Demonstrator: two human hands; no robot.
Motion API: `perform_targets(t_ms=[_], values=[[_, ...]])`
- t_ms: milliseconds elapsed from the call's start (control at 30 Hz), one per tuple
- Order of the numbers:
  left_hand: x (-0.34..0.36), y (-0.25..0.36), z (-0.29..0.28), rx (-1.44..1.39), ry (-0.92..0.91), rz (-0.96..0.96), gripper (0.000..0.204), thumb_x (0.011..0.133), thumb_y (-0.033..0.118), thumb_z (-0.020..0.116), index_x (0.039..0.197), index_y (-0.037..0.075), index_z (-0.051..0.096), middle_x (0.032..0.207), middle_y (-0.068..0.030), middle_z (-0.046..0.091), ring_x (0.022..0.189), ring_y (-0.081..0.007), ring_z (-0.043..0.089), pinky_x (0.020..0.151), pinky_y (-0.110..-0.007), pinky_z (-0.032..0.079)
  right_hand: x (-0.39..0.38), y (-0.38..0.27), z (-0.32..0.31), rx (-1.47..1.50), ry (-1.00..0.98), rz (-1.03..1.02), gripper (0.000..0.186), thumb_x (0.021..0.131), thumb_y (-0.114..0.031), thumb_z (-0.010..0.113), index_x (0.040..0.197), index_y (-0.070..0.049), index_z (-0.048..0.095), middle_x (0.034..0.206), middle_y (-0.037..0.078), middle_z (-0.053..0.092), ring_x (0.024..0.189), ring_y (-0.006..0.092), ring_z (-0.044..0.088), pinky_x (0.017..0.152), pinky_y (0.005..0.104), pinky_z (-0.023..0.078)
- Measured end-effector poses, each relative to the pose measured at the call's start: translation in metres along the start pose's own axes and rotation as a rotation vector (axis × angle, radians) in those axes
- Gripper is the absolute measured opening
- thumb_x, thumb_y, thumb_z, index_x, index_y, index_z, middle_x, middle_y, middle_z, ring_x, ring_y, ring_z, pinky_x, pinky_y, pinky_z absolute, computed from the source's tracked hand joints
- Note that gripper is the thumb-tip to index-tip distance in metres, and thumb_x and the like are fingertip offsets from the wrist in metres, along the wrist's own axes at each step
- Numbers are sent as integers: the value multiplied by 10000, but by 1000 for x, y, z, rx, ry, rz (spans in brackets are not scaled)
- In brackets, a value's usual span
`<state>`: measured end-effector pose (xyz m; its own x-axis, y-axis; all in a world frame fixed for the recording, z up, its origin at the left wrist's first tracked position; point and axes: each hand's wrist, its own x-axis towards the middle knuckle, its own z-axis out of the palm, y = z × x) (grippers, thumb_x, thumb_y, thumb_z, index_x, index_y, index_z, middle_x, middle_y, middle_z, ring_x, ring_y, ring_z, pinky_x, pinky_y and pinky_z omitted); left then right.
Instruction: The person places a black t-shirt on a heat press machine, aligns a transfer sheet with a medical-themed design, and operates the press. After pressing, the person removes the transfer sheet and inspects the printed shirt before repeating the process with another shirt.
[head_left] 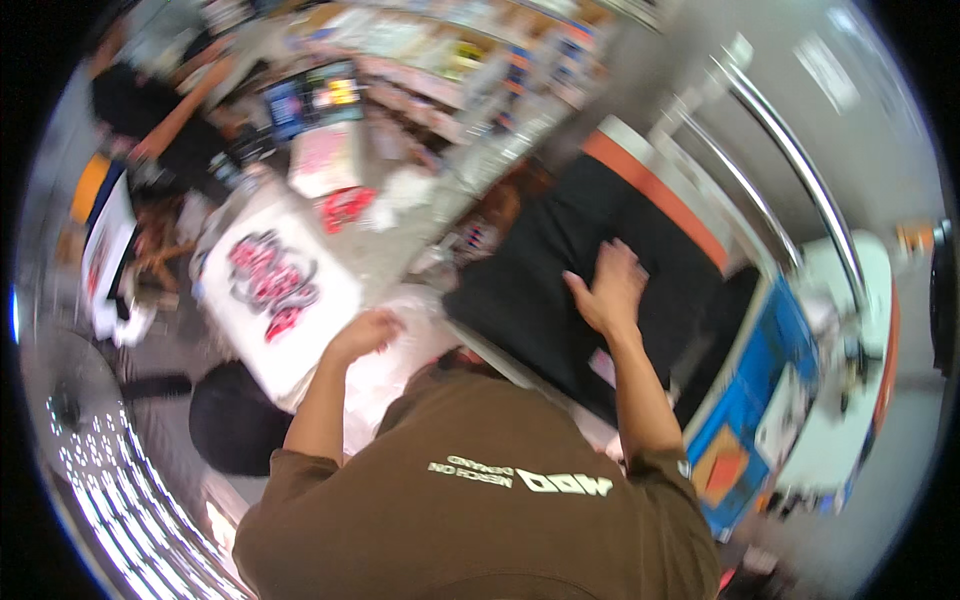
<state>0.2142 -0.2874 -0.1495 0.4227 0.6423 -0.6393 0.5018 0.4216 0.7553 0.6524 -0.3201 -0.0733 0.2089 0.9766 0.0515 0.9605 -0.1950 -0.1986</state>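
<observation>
My right hand (612, 290) lies with fingers stretched and thumb apart on a black cloth, perhaps a garment (540, 290). The cloth is spread over a flat board with an orange-brown band (655, 190) along its far edge. A small pale pink patch (603, 367) shows on the cloth near my right wrist. My left hand (372, 335) hovers over whitish, crumpled sheeting (405, 350), holding nothing, its fingers loosely bent and a little blurred. To its left lies a white cloth (335, 275) with a red and black printed design (272, 280).
Chrome bars (790, 140) rise from a machine with a pale rounded part (835, 400) at the right. Beside the board stands a blue bin (745, 400). Shelves of packages (430, 70) line the back. A black round stool (235, 420) stands left; another person (155, 115) works far left.
</observation>
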Motion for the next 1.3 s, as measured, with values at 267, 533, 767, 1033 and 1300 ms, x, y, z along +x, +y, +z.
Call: perform_targets(t_ms=[267, 533, 767, 1033, 1300], values=[[17, -203, 28, 520, 437, -498, 312, 734, 12, 541, 992, -41, 708, 1074, -257, 685, 813, -380, 709, 675, -465, 565, -11, -4, 28, -43, 32, 139, 775, 945, -499, 526, 1491, 7, 311, 1577, 250, 215, 1472, 397, 172, 1166, 587, 130], [49, -259, 49, -647, 706, -571, 360, 802, 144, 589, 1039, -126, 581, 840, -265, 664, 615, -312, 694, 502, -395, 556, 14, 35, 15, 134, -57, 162, 778, 974, -495, 474, 1536, -19, 224, 1605, 219, 169, 1494, 370, 128, 1188, 535, 121], [58, -244, 38, 253, 598, -755, 478, 748, 174, 629, 1125, -120, 635, 1195, -283, 632, 1095, -347, 655, 900, -408, 543, 18, 9, 16, -114, 25, 124, 761, 987, -486, 431, 1542, -19, 201, 1625, 175, 136, 1503, 354, 102, 1203, 512, 84], [11, -201, 6, 347, 381, -657, 486, 756, 177, 636, 1182, -58, 620, 1231, -230, 635, 1153, -348, 627, 951, -418, 520, 52, 26, 26, -157, 239, 29, 552, 926, -156, 568, 1415, 57, 428, 1519, 284, 283, 1412, 425, 286, 1160, 455, 256], [-21, -177, -2, 541, 190, -571, 476, 741, 134, 624, 1184, -40, 644, 1221, -224, 645, 1145, -327, 635, 928, -419, 525, 70, -7, -31, -250, -153, 288, 294, 803, -156, 625, 1087, -166, 701, 986, 186, 712, 1013, 362, 668, 966, 476, 476]])
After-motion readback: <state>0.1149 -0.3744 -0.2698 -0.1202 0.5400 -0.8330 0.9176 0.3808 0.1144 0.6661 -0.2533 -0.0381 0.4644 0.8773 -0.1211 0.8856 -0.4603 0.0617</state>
